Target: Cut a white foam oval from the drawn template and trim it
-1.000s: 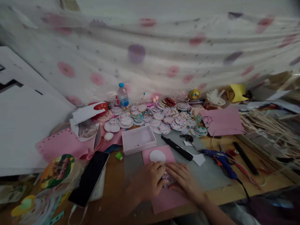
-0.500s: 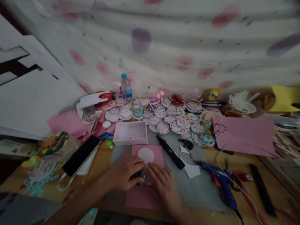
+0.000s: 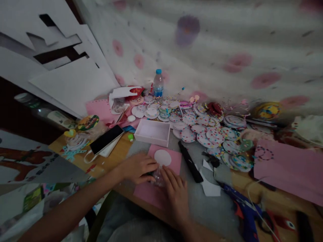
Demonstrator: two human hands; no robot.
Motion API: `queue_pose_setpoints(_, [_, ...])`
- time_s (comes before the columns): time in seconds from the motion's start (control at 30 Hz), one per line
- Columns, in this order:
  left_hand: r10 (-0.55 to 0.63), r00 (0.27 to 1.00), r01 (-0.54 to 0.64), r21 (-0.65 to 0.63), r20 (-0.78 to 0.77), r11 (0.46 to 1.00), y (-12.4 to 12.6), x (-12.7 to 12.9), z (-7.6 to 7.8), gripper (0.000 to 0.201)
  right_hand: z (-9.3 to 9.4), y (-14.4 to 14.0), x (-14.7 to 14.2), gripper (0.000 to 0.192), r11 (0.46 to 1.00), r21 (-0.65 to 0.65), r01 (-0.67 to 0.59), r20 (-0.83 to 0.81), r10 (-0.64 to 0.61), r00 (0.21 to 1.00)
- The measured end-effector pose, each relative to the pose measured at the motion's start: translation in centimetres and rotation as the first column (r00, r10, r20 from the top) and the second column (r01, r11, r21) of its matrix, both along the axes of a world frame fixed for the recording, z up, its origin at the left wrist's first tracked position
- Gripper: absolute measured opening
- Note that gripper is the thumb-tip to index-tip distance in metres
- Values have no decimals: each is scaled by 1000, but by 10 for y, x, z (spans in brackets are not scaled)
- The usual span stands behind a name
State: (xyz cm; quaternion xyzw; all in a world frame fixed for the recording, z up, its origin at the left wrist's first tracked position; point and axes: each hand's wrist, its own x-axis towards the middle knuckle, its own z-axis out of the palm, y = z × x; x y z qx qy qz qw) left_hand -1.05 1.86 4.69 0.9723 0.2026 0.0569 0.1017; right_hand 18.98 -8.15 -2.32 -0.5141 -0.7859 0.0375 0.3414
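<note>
The left hand [image 3: 137, 167] and right hand [image 3: 174, 191] are closing curled fingers together on a small clear plastic item [image 3: 157, 174], pressing it onto the pink foam sheet [image 3: 164, 174] for support.

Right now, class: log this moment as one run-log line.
left hand: on pink sheet | right hand: on small clear item | white circle: beyond fingertips

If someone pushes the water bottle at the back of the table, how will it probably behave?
The water bottle stands upright, tall and narrow, so it would probably tip rather than slide. Once down, its round body may roll into the dotted paper circles near it. It looks like thin clear plastic, likely light; how full it is cannot be told.
</note>
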Motion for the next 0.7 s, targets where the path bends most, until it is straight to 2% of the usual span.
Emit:
queue_pose_setpoints(0.13, [-15,1000,16,-46,14,999,1,-1,-4,45,0,1,-1,41,1000,7,3,19,-3,1000])
queue_pose_setpoints(0.47, [-19,999,25,-139,45,990,7,-1,-2,36,4,0,-3,53,1000,4,16,71,-17,997])
queue_pose_setpoints(0.57, [6,998,5,-172,61,985,7,-3,1,34,3,1,-4,52,1000,4,9,111,-9,994])
queue_pose_setpoints(0.7, [57,998,-59,-210,-12,976,5,-3,7,37,-3,3,-4,44,998,55,18,134,-25,991])
